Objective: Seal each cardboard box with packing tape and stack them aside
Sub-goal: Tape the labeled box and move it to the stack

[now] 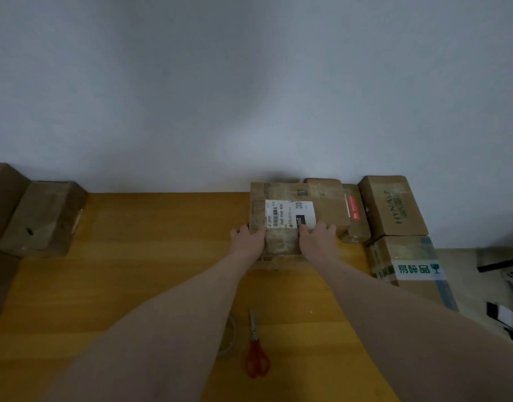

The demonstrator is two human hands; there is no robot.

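Box: the labelled box [287, 219] sits at the far edge of the table [151, 256] against the wall, its top glossy with tape and its right side touching other boxes.
Left hand: the left hand [249, 237] rests on the box's near left corner, fingers bent over the edge, holding it.
Right hand: the right hand [317, 236] lies on the near right part of the top, fingers over the label's lower edge, gripping or pressing; which one cannot be told.
Why held so: a hand at each near corner probably steadies the box for pushing it into the group, or for smoothing tape down.
Right neighbours: a red-marked box [355, 213] touches it; beyond stand the HYNAUT box [393, 207] and a fragile-sticker box [409, 268], which block any slide to the right.
Left pile: boxes [43, 219] stand well apart at the left edge.
Tools: scissors [256, 352] and a tape roll [229, 335], half hidden by the left forearm, lie near the person.
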